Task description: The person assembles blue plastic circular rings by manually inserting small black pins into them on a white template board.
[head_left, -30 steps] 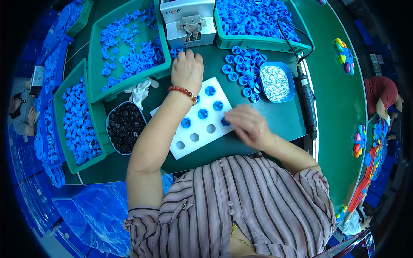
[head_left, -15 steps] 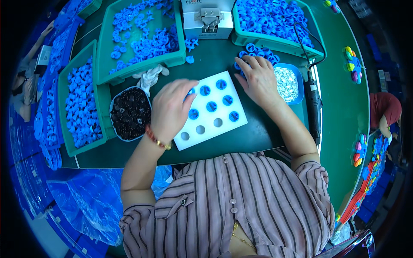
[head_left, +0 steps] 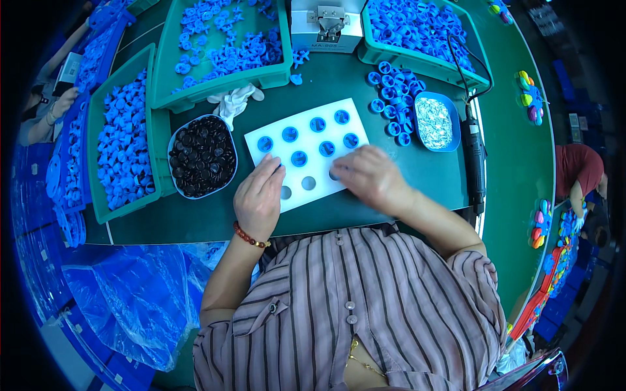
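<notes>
A white board [head_left: 314, 171] with round holes lies in front of me. Several of its holes hold blue rings [head_left: 298, 158], with dark marks inside; a few nearer holes show bare. My left hand [head_left: 258, 199] is at the board's left edge, its fingertips closed on a blue ring [head_left: 282, 165] that is mostly hidden. Over the board's near right part is my right hand [head_left: 375, 179], slightly blurred, fingers drawn together at a hole. Whatever it may hold is hidden. Loose blue rings [head_left: 389, 93] lie in a heap beyond the board's right corner.
Left of the board stands a bowl of black discs [head_left: 202, 156]. A blue dish of small clear pieces [head_left: 435, 122] sits right, beside a corded black tool [head_left: 476, 159]. Green bins [head_left: 225, 94] of blue parts, white gloves [head_left: 236, 101] and a metal machine [head_left: 326, 39] stand farther back.
My right hand has left the heap of rings and come down to the board's near right part. My left hand has moved nearer to me along the board, uncovering a ring at the far left.
</notes>
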The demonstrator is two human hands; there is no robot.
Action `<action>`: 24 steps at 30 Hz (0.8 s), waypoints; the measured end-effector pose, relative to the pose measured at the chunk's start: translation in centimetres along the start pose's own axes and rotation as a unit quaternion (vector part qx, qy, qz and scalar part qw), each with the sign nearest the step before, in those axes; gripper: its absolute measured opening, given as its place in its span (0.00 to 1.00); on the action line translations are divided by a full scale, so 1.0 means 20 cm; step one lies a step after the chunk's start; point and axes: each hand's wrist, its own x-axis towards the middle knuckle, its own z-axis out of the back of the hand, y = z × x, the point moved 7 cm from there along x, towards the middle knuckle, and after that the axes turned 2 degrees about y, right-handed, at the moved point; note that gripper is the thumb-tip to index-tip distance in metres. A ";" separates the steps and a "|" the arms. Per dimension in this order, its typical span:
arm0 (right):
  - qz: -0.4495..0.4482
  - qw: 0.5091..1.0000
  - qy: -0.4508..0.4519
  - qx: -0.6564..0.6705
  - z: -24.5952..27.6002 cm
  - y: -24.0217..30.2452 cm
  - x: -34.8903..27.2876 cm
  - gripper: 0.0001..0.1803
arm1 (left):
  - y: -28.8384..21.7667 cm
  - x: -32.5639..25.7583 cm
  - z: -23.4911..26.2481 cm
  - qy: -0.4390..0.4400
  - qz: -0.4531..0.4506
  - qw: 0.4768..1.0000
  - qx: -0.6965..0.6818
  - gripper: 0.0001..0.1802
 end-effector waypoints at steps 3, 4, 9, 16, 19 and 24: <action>-0.005 0.995 0.039 -0.095 -0.07 0.11 -0.07 0.23 | -0.06 -0.01 0.02 0.081 -0.003 0.996 0.048 0.16; -0.049 0.994 0.062 -0.081 -0.08 0.11 -0.08 0.27 | -0.05 -0.04 0.00 0.137 0.031 0.989 0.054 0.19; -0.103 0.985 0.131 -0.049 -0.07 0.11 -0.10 0.38 | -0.04 -0.04 0.00 0.195 0.049 0.979 0.033 0.26; -0.246 0.943 -0.087 -0.209 0.31 -0.33 -0.07 0.10 | -0.25 0.54 -0.17 0.078 -0.073 0.991 -0.075 0.19; -0.270 0.930 0.012 -0.248 0.21 -0.34 -0.11 0.11 | -0.31 0.69 -0.47 0.113 -0.119 0.985 -0.047 0.16; -0.233 0.933 -0.026 -0.275 0.17 -0.33 -0.13 0.09 | -0.34 0.80 -0.80 0.209 -0.146 0.967 0.016 0.09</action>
